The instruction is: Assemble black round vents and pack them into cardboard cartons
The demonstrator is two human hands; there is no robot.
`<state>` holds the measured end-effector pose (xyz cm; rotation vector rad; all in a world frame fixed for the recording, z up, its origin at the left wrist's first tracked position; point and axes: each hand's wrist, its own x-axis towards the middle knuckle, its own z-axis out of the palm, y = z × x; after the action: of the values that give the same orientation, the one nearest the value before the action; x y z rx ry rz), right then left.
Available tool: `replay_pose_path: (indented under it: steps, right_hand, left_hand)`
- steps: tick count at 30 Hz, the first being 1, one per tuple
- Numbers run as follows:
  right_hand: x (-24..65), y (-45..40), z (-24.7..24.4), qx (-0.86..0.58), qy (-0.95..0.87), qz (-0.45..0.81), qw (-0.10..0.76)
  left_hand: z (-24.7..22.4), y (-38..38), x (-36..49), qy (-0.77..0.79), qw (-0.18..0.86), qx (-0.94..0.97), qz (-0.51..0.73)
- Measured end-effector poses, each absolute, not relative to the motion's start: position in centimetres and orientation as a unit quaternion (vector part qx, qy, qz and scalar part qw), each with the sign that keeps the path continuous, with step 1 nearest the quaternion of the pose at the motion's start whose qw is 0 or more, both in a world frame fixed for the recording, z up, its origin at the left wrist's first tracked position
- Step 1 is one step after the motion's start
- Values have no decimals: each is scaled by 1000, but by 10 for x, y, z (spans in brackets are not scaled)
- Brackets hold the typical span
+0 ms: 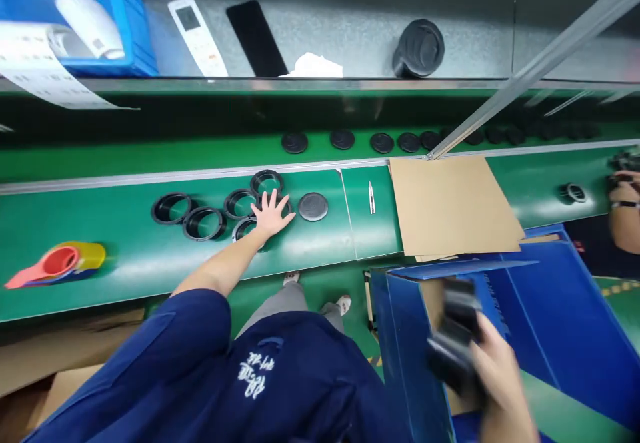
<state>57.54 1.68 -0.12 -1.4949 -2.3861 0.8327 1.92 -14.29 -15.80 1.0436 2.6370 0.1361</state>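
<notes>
My left hand (270,217) lies spread, palm down, on a cluster of black plastic rings (205,223) on the green work surface. One ring is partly hidden beneath its fingers. A round black disc (313,207) lies just right of that hand. At lower right, over an open blue box (407,349), my right hand (500,363) is closed on black cylindrical parts (453,349). Motion smears both the parts and that hand, so their exact shape and number cannot be made out.
Flat cardboard sheets (453,206) and a utility knife (371,197) lie right of the disc. Tape rolls (65,263) sit at left. Several black discs (343,139) line the back strip beneath a shelf (350,36). A slanted metal post (530,59) crosses at right, near another person's hand (625,186).
</notes>
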Motion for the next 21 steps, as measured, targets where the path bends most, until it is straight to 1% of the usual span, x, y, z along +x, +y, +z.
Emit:
replay_pose_path:
  steps: [2,4,6,9,12,14,16,19,21]
  right_hand:
    - [473,24,-23,-442,-856,263,50]
    - [371,28,-53,-377,-900,214,-39]
    - [289,27,-81,-356,-912,154,-132]
    - [222,27,-109,-366,-906,121,-173]
    - [202,31,-119,-397,-892,105,-191]
    - [197,30,-118,-423,-880,99,-191]
    - [190,20,-113,-429,-882,110,-161]
    - [186,2,-102,-391,-905,153,-73]
    - [202,4,-94,-401,-902,163,-12]
  left_hand:
    - [-161,-164,5,907,150,390,56]
    - [-162,-187,-9,898,148,411,59]
    - [-162,-210,-22,892,147,423,63]
    - [-160,-234,-38,889,152,427,70]
    - [-156,-241,-48,883,161,435,74]
    - [-152,-241,-48,882,159,437,78]
    - [-145,-244,-42,887,143,431,90]
    - [-135,-251,-27,887,104,430,133]
    - [-131,-248,-15,872,90,447,176]
